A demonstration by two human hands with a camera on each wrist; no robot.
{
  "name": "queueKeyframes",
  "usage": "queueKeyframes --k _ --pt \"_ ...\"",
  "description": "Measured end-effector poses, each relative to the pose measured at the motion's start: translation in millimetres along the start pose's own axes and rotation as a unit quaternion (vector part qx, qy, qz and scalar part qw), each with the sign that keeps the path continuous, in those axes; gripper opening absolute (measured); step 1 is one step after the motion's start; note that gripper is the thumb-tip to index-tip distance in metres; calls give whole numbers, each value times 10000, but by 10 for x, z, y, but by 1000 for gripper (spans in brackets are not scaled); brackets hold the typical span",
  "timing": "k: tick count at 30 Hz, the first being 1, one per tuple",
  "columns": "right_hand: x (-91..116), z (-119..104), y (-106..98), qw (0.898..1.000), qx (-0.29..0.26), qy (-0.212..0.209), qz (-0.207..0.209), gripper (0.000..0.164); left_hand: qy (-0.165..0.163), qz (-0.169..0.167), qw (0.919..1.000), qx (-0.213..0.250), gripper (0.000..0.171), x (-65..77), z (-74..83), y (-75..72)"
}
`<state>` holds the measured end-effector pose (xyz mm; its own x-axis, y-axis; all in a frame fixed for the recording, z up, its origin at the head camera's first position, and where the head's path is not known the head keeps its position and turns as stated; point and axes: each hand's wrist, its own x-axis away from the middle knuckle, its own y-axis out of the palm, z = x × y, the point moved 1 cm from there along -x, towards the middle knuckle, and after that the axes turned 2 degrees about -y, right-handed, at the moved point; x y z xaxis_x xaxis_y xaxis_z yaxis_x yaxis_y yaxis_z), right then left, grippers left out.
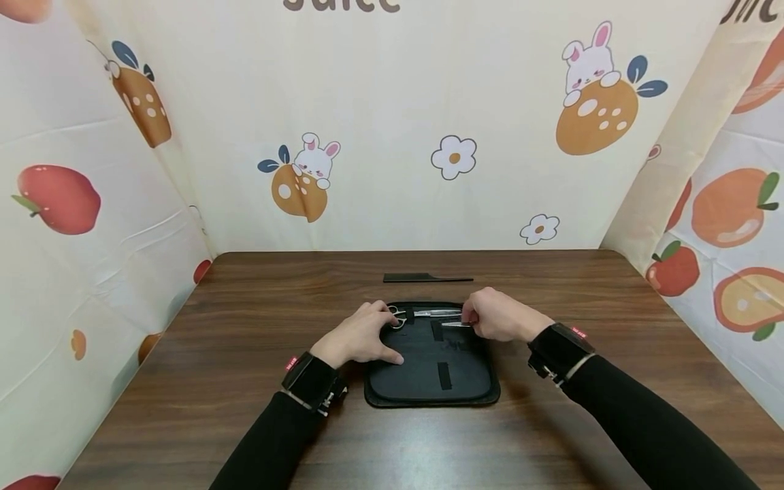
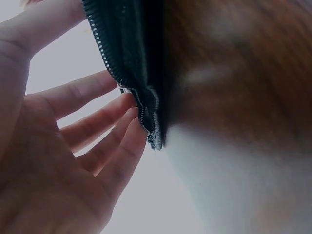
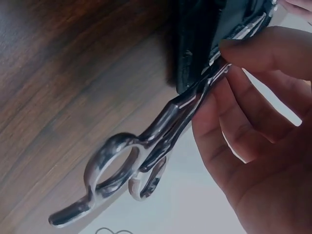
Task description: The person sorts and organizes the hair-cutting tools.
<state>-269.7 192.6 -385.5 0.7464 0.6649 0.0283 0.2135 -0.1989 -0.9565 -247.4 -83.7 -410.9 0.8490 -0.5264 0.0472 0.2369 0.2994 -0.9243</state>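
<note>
A black zip case [image 1: 416, 378] lies on the table. Across its upper part rests one pair of silver scissors [image 1: 435, 314], ring handles to the left, under a dark strap. My left hand [image 1: 365, 335] is at the case's left side, thumb on its surface, fingertips near those handles; in the left wrist view the fairly straight fingers touch the zipper edge [image 2: 102, 51]. With thumb and fingers, my right hand [image 1: 499, 314] pinches a second pair of scissors [image 3: 161, 134] at the case's right edge. Their silver handles stick out past the edge and the blades lie toward the case.
A black comb [image 1: 407, 278] lies on the brown wood-grain table [image 1: 275, 292] beyond the case. Fruit-print cloth [image 1: 380, 88] hangs behind the table and along both sides. More straps [image 1: 444, 376] are fixed to the case's surface.
</note>
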Motion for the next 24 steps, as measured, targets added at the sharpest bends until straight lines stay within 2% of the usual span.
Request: queueKeyframes --k 8,24 --pt "-34 -13 43 9997 197 4 -115 23 -33 -16 10000 -8 64 7 1 11" --pt "-129 -96 88 9998 144 -85 -50 23 -127 -206 9997 -25 65 24 57 -26"
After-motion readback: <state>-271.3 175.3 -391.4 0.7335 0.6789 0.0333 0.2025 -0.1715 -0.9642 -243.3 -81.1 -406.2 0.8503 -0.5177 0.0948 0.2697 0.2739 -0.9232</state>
